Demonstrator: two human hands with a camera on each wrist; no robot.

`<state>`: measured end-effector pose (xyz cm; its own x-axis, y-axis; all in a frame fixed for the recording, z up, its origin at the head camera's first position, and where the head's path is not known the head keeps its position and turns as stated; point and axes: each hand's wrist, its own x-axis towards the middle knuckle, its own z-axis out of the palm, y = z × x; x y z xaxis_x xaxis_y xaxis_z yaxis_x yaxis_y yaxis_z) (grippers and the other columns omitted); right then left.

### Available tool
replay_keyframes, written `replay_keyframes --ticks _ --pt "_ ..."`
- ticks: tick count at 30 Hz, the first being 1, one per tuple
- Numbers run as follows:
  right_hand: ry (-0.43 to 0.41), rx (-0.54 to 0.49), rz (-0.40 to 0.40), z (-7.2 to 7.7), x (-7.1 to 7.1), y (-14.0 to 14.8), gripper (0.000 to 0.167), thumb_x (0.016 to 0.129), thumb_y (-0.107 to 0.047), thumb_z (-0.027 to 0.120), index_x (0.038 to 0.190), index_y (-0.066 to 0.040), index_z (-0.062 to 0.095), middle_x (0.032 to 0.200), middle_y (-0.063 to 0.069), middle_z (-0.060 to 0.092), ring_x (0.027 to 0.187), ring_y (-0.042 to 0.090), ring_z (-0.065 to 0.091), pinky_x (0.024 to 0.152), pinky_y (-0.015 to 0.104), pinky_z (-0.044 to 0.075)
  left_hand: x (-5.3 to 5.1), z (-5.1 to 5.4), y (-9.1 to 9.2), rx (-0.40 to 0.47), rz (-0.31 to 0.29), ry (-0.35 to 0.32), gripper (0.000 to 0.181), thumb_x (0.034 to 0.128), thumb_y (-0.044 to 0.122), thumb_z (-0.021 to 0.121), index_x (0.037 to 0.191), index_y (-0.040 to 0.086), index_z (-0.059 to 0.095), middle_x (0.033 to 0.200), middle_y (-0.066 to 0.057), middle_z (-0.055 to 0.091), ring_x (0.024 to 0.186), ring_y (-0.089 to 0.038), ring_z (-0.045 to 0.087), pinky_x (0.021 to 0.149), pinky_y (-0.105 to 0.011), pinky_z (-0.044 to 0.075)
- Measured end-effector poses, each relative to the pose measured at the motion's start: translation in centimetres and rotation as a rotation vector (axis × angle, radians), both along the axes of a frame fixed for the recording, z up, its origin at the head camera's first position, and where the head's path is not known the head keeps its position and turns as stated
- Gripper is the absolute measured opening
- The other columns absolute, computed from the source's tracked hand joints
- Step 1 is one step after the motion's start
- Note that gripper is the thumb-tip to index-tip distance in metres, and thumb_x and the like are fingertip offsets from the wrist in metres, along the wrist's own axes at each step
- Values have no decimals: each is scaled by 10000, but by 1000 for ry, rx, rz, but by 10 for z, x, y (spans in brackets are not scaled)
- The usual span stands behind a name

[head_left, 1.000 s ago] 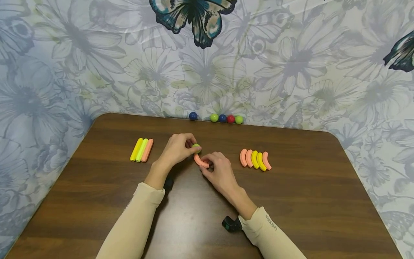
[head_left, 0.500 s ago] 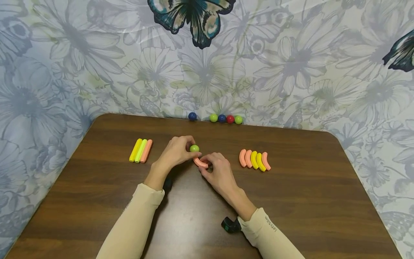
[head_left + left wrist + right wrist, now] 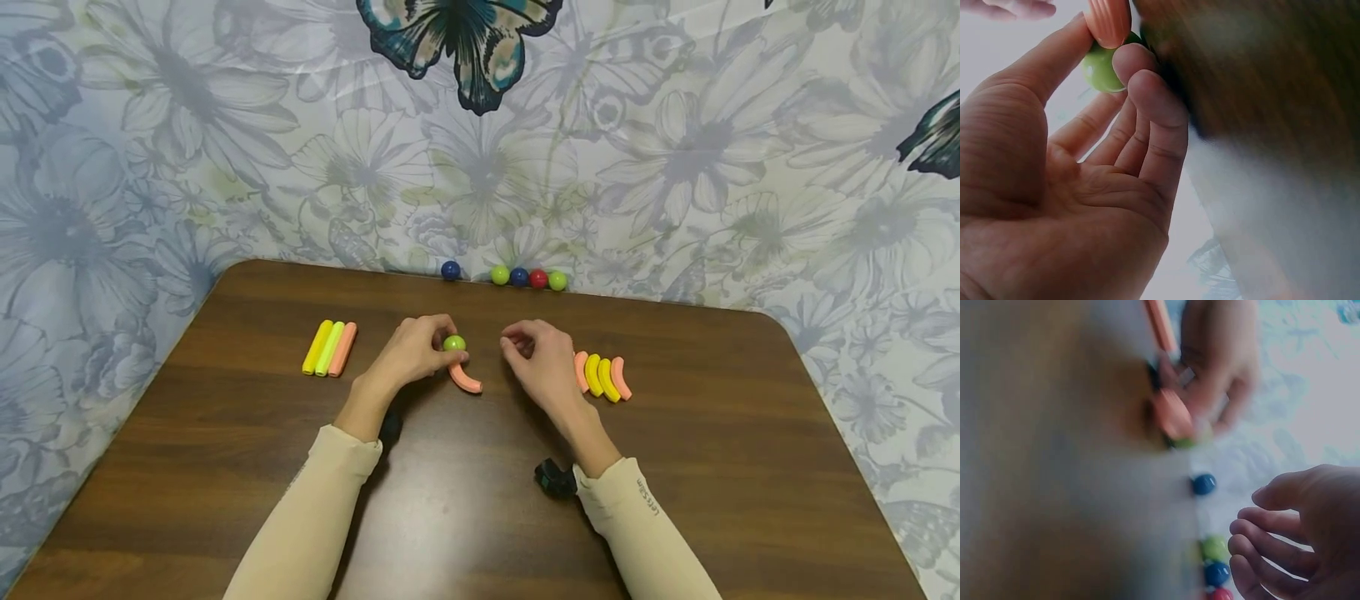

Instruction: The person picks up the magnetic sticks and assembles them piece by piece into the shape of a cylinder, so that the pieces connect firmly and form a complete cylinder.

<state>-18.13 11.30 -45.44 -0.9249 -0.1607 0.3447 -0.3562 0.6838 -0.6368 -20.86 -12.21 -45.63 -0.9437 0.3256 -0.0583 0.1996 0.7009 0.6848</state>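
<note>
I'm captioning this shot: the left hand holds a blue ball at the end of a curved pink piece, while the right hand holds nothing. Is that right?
No: the ball is green, as the left wrist view shows. The left hand holds it at the end of the curved pink piece, and the right hand holds nothing.

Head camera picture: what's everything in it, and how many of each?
Table: one, brown, underneath
Flowery wall: one, pale grey, behind
Butterflies: two, teal and black, on the wall
Straight sticks: three, yellow, lime, pink, table's left side
Curved sticks: four showing, two pink, two yellow, table's right side
Lone curved stick: one, pink, table's middle
Held ball: one, green, table's middle
Other balls: five, two blue, two green, one red, table's back edge
Gadgets: two, black, by the sleeves
Sleeves: two, cream, lower picture
Left hand: one, bare, holding that ball
Right hand: one, bare, by the curved sticks
</note>
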Motion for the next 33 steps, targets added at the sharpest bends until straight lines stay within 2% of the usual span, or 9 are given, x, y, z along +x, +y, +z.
replay_keyframes --ticks 4,8,13,17,21,25,28,33 --pt "14 -34 -60 11 -22 18 87 961 -122 757 1002 -55 794 898 78 753 808 223 707 765 376 609 -1 -1 1 10 -2 -21 310 921 323 841 1108 129 688 762 -46 632 575 -154 625 564 -296 506" --pt "20 -66 -129 19 -41 36 103 956 -114 749 1009 -41 798 896 103 769 812 244 725 760 359 594 0 -2 4 7 -7 -15 326 924 326 836 1135 125 687 758 -44 631 559 -152 623 563 -296 489" --pt "36 -71 -183 18 -63 50 150 946 -78 747 1053 18 790 918 158 779 838 294 742 763 358 587 0 -3 2 5 1 -12 320 920 317 839 1130 126 691 739 -41 631 545 -152 622 550 -298 478" --pt "7 -76 -226 14 -76 58 213 925 -46 767 1117 48 772 999 211 775 907 354 740 842 447 590 0 -3 0 3 -1 -15 309 923 317 836 1116 124 691 734 -42 628 548 -153 621 554 -299 480" --pt "-72 -51 -227 13 -87 63 329 937 -78 781 1247 23 737 1181 243 739 1062 408 709 986 535 541 0 -1 -1 -1 1 -17 297 924 314 836 1102 127 692 728 -42 628 547 -154 620 567 -304 490" --pt "-137 0 -201 11 -97 66 423 951 -102 771 1356 -13 686 1307 257 684 1168 435 677 1099 555 458 1 0 -1 -1 2 -20 299 920 315 839 1097 126 690 737 -42 629 549 -155 620 576 -303 497" --pt "-170 33 -195 9 -103 67 443 950 -101 765 1378 -30 675 1342 266 663 1191 439 672 1132 566 418 0 0 0 -5 1 -26 307 920 321 839 1102 127 686 748 -43 628 553 -152 622 567 -295 492" --pt "-217 88 -183 6 -110 66 480 944 -117 769 1405 -44 655 1363 271 639 1230 425 643 1130 564 425 0 -1 0 -10 7 -26 315 919 328 842 1105 130 683 756 -41 630 554 -148 626 535 -284 475"
